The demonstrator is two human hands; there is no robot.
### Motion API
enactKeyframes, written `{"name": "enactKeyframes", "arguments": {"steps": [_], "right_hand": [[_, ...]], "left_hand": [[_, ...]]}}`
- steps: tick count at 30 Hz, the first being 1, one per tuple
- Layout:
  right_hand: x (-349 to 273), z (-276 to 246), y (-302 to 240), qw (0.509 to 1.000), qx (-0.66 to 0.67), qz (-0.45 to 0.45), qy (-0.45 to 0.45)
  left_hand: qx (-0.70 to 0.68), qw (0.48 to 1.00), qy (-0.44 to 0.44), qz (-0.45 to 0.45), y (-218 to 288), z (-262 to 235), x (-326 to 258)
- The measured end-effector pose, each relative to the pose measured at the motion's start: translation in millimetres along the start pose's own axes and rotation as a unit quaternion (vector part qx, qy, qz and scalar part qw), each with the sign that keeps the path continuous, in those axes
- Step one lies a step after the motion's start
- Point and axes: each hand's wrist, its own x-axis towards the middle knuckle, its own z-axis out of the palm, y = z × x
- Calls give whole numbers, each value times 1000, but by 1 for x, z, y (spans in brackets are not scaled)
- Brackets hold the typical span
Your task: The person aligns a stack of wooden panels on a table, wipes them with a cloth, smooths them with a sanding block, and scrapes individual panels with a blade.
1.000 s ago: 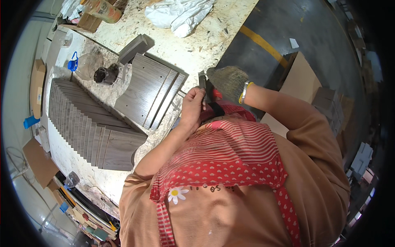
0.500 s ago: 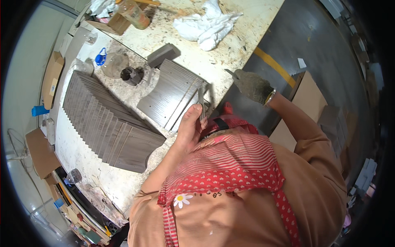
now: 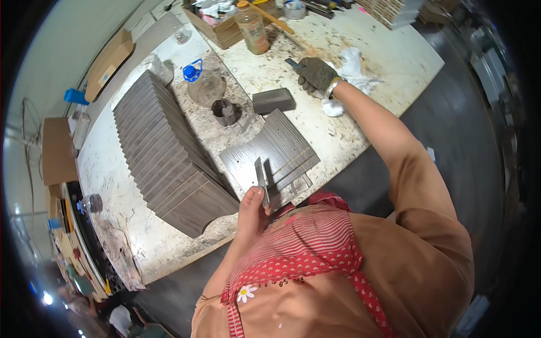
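My bare left hand (image 3: 252,209) is closed round a slim grey, blade-like tool (image 3: 260,173) that points up and away over the near edge of a stack of grey wood-grain boards (image 3: 273,149). My right hand (image 3: 316,73), in a dark work glove, reaches over the far part of the table. Its fingers are closed on a small dark flat piece (image 3: 292,63) that sticks out to the left; the kind cannot be made out. Beside that hand lies a crumpled white cloth (image 3: 355,73). A dark grey block (image 3: 274,101) rests beyond the boards.
A long row of leaning grey boards (image 3: 163,152) fills the left of the stained white table (image 3: 129,236). Near it stand a blue-capped clear jug (image 3: 205,87) and a dark-crusted cup (image 3: 224,112). Farther back are an orange-lidded jar (image 3: 253,31) and an open cardboard box (image 3: 225,35).
My right hand has moved from beyond the table edge to over the table, beside the cloth. The view has shifted. My left hand keeps its hold on the blade-like tool.
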Motion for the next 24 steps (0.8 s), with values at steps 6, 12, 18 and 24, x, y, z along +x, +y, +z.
{"name": "enactKeyframes", "arguments": {"steps": [6,12,18,24], "right_hand": [[23,-14,-2,814,-472,-315,126],[-64,-31,41,727,-540,-400,144],[-37,-63,59,683,-606,-392,114],[-80,-4,46,926,-107,-361,18]], "left_hand": [[-10,996,70,60,5,24,13],[-57,988,122,75,21,43,32],[-17,993,80,87,22,66,49],[-73,995,16,63,12,93,52]]}}
